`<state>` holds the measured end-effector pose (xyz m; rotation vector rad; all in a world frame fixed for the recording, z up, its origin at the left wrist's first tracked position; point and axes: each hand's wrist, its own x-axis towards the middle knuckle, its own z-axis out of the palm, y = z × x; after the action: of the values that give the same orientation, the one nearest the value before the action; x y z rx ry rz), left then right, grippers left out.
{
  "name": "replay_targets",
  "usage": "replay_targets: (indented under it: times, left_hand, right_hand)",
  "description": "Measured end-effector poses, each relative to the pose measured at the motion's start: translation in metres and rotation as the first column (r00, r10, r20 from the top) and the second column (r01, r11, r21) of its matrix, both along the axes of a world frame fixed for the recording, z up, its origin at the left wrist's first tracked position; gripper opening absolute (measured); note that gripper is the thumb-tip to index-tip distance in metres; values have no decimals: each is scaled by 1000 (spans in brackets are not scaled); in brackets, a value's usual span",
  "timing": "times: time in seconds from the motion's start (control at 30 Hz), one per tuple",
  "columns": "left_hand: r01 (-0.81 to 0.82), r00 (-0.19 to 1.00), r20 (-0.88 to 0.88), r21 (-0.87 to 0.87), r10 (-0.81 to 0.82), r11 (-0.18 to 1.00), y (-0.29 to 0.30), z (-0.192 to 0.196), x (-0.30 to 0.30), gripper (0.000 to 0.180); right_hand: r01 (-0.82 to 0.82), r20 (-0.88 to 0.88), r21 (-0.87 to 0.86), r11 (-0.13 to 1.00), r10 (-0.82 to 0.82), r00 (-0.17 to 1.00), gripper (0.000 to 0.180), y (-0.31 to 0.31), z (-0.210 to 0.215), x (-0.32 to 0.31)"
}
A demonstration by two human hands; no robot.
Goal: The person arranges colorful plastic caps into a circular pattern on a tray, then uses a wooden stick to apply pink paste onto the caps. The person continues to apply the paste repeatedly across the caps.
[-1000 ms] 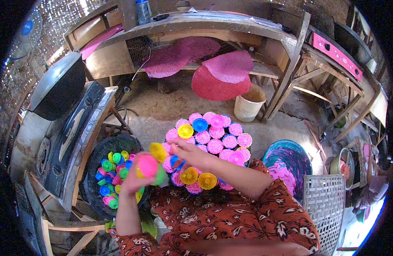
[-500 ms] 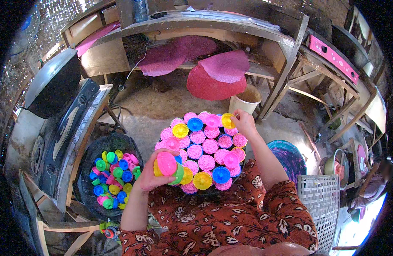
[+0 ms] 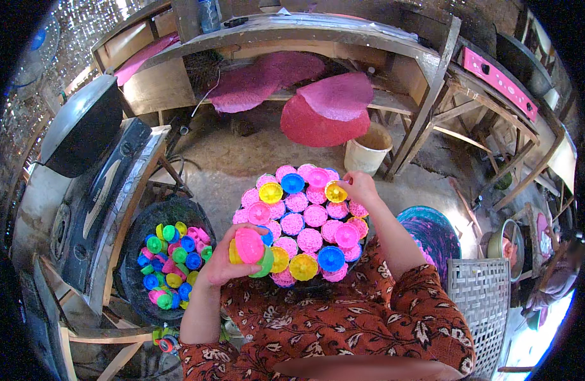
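In front of me is a round cluster of small moulds filled with pink crumbly stuff [image 3: 315, 216]. Empty-looking fluted plastic moulds lie on some of them, such as a blue mould [image 3: 331, 259], a yellow mould [image 3: 303, 267] and a pink mould [image 3: 347, 235]. My left hand [image 3: 217, 265], at the cluster's near left, is closed around several plastic moulds [image 3: 248, 246] in pink, yellow and green. At the far right edge, my right hand [image 3: 361, 188] pinches a yellow fluted mould [image 3: 335, 192] on top of the cluster. What supports the moulds is mostly hidden.
A black basin [image 3: 136, 279] of colourful moulds stands on my left, beside a stove [image 3: 108, 190] with a dark pan [image 3: 79, 127]. A white bucket [image 3: 367, 152] is beyond the cluster. On the right are a stained tub [image 3: 430, 228] and a woven panel [image 3: 478, 311].
My right hand has brought the yellow mould a little nearer and to the left, down onto the cluster. My left hand keeps its stack in nearly the same place.
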<state>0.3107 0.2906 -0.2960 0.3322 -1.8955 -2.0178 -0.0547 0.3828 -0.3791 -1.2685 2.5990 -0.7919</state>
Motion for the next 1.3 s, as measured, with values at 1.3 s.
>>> replay_targets:
  times: [1.3]
  left_hand:
    - [-166,951,256,-50,173,985,-24,-12,-93,73]
  right_hand:
    - [-92,140,-85,992,104,985,21,62,-9,9]
